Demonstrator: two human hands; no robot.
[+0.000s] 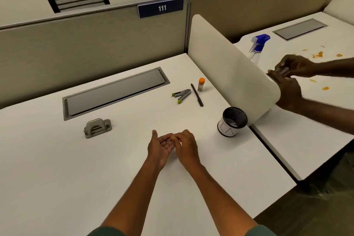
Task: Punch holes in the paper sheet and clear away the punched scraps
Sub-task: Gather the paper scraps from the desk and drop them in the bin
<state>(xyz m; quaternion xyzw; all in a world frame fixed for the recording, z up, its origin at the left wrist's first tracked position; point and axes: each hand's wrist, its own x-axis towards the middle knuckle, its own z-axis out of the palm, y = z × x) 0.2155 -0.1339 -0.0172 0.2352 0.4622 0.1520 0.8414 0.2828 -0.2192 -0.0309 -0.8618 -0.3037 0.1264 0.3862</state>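
Note:
My left hand (161,148) lies palm up on the white desk (57,168), fingers loosely cupped, with tiny pale scraps (167,142) in the palm. My right hand (186,146) is beside it, fingertips pinched together over that palm; whether they hold a scrap is too small to tell. A metal hole punch (97,127) sits on the desk to the left, well apart from both hands. A black mesh cup (232,121) with a white paper label stands to the right. No paper sheet is in view.
A stapler (182,94), a black pen (197,95) and an orange-capped glue stick (201,84) lie farther back. A grey cable hatch (115,92) is set in the desk. Beyond the white divider (229,63), another person's hands (291,74) work near a spray bottle (257,48).

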